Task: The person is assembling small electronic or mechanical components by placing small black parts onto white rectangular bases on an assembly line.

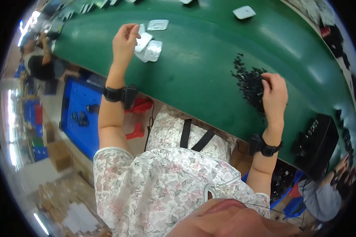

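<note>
On the left of the green table, my left hand [124,43] is raised beside a cluster of flat white trays [153,50]. Its fingers are curled toward the thumb, and whatever they hold, if anything, is hidden. One more white tray [158,25] lies just behind that cluster. Over on the right, my right hand [275,94] reaches down into a loose pile of small black parts [249,85]. Thumb and fingers come together at the pile's edge, and I cannot see what is between them. Part of the pile is covered by this hand.
A black box [318,144] stands at the table's near right. Another white tray [244,12] lies at the far side. Below the table on the left is a blue bin [77,118] with black items. Co-workers [43,63] sit at left and lower right.
</note>
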A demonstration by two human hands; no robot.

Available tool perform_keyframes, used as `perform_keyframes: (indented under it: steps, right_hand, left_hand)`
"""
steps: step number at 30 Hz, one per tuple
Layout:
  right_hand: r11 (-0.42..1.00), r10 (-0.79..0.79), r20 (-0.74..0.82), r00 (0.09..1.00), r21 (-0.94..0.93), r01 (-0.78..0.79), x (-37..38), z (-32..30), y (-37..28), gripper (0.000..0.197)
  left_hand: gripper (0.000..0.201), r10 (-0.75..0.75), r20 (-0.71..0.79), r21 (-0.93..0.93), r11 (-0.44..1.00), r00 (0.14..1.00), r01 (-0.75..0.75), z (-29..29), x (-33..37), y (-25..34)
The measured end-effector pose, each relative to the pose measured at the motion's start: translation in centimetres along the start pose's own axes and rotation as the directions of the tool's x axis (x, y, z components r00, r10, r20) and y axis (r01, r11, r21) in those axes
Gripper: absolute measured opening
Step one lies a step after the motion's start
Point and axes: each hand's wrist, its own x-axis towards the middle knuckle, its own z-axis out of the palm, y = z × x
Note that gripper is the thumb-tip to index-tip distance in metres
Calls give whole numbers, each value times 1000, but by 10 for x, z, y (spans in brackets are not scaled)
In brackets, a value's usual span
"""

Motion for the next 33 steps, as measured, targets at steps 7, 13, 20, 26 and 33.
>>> perform_keyframes:
  steps: [7,13,20,26,33]
  right_hand:
    - [864,308,-12,951,421,-275,1,13,6,13]
    - [704,371,47,927,637,-315,-2,12,8,13]
    - [574,347,93,933,766,-290,2,18,1,14]
    - [389,333,234,913,848,-359,12,-5,-26,16]
    - [458,255,142,956,853,-249,23,-17,-51,30]
  left_hand:
    - [26,375,114,660,664,920,-353,-2,-55,-9]
    - [44,242,222,754,571,945,-324,29,-68,-1]
    - [40,258,215,482,811,942,-332,32,-62,12]
    - [47,175,433,-202,975,884,-94,83,-65,85]
    - [41,471,510,-394,872,720,-291,136,-73,135]
